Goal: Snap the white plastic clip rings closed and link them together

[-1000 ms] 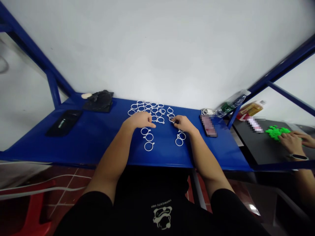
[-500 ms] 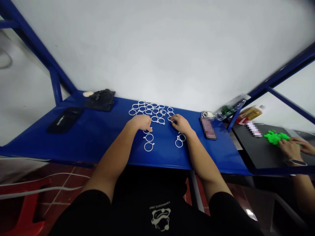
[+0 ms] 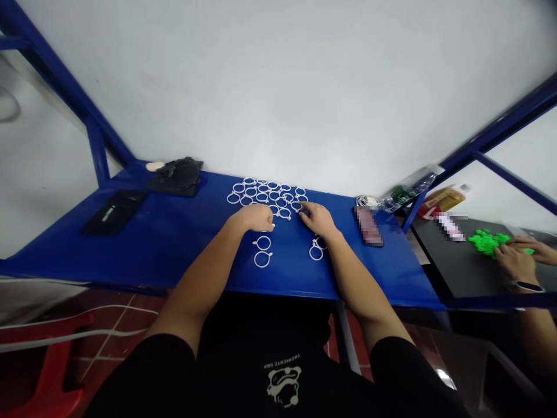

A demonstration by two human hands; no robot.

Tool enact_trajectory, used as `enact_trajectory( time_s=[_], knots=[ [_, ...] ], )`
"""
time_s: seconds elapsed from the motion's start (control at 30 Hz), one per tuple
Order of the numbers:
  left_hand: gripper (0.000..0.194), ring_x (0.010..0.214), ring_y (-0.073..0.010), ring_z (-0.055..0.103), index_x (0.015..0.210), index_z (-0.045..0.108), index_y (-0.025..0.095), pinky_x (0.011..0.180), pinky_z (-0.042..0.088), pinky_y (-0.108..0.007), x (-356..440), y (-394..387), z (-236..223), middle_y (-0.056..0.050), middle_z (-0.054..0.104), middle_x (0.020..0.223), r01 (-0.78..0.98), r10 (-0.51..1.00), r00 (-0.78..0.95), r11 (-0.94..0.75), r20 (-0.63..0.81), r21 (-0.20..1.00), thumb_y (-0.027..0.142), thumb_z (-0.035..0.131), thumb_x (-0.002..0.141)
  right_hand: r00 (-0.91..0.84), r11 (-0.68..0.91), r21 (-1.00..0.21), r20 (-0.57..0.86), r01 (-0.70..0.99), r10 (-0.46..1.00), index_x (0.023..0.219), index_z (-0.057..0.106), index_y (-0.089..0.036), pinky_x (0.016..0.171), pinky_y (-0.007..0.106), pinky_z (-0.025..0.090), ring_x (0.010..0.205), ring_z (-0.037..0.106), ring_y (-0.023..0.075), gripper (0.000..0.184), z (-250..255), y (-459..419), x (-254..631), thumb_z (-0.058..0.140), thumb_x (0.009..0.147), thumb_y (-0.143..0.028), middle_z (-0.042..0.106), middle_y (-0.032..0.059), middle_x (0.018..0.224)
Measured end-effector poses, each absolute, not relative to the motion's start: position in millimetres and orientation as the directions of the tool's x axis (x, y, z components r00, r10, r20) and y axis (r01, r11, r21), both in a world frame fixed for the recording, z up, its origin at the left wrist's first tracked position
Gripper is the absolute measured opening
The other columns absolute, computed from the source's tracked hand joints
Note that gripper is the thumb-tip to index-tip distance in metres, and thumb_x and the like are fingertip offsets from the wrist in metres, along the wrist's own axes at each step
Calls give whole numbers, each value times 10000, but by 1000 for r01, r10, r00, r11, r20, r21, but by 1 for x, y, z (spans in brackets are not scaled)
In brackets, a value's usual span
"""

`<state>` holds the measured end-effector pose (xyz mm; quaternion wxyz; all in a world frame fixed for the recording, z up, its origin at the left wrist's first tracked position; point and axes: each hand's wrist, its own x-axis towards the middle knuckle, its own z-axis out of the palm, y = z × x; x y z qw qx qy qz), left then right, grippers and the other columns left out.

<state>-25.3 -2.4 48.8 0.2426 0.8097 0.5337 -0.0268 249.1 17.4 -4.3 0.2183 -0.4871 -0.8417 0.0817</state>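
Observation:
Several white curtain rings [image 3: 262,197], each with a small eyelet, lie in a cluster at the back middle of the blue table. My left hand [image 3: 257,218] is closed just in front of the cluster. It covers part of a ring, and what its fingers may hold is hidden. Nearer the front edge lie two more rings [image 3: 261,259], one behind the other. My right hand [image 3: 318,219] has its index fingertip at a ring [image 3: 296,206] right of the cluster, thumb apart from the finger. By its wrist are two rings [image 3: 315,252], the farther partly hidden.
A black plastic bag [image 3: 178,177] and a dark flat case [image 3: 114,213] lie on the left. On the right are a phone [image 3: 369,226], a coiled white cable [image 3: 368,201] and a plastic bottle [image 3: 409,190]. Another person's hands [image 3: 517,258] handle green pieces [image 3: 487,241] at an adjoining black table.
My right hand has shifted slightly left, and the ring at its fingertip now lies closer to the cluster. My left hand has moved a little right, over the ring behind the front two.

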Motion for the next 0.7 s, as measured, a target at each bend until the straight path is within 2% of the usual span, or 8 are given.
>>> enact_trajectory(
  time_s=[0.07,0.17,0.27,0.33,0.5,0.7],
  knots=[
    [113,756,-197,692,843,805,235,700,449,-322,-24,-5,50,-36,804,873,813,865,468,-341,-181,472,270,708,798,-441,547,-377,335,747,833,1356,721,-209,924,396,578,958,746,256,351,2,8,243,636,1019,-262,824,91,1121],
    [172,796,-180,701,931,805,237,743,472,-319,-18,-7,51,-33,811,916,674,875,476,-428,89,603,289,644,896,-476,619,-443,399,648,784,1401,682,-221,854,367,580,886,739,231,373,10,-7,233,596,1060,-345,813,87,1125],
    [203,863,-187,708,986,794,232,790,489,-328,-10,-8,47,-43,814,982,621,854,445,-511,268,595,301,603,977,-497,669,-450,450,591,742,1347,685,-227,862,363,565,965,739,245,331,12,-15,225,553,1074,-359,800,96,1137],
    [214,922,-198,714,1018,783,227,829,500,-335,-4,-8,43,-53,810,1037,619,827,447,-562,342,550,296,581,1020,-470,662,-468,470,585,747,1229,702,-224,828,351,545,914,728,237,263,11,-15,225,543,1072,-363,794,87,1057],
    [256,976,-204,723,1090,763,223,849,512,-333,7,-9,31,-64,800,1120,603,765,517,-643,382,471,279,514,1091,-417,607,-571,442,552,794,969,631,-231,665,301,449,663,617,182,189,8,-9,232,564,1037,-394,695,11,773],
    [285,974,-216,730,1076,747,210,829,512,-339,13,-8,23,-79,796,1103,604,732,567,-682,378,413,302,481,1119,-470,618,-587,406,523,784,871,578,-236,680,310,427,657,605,188,213,8,-6,235,503,1008,-382,675,8,734]
  ],
)
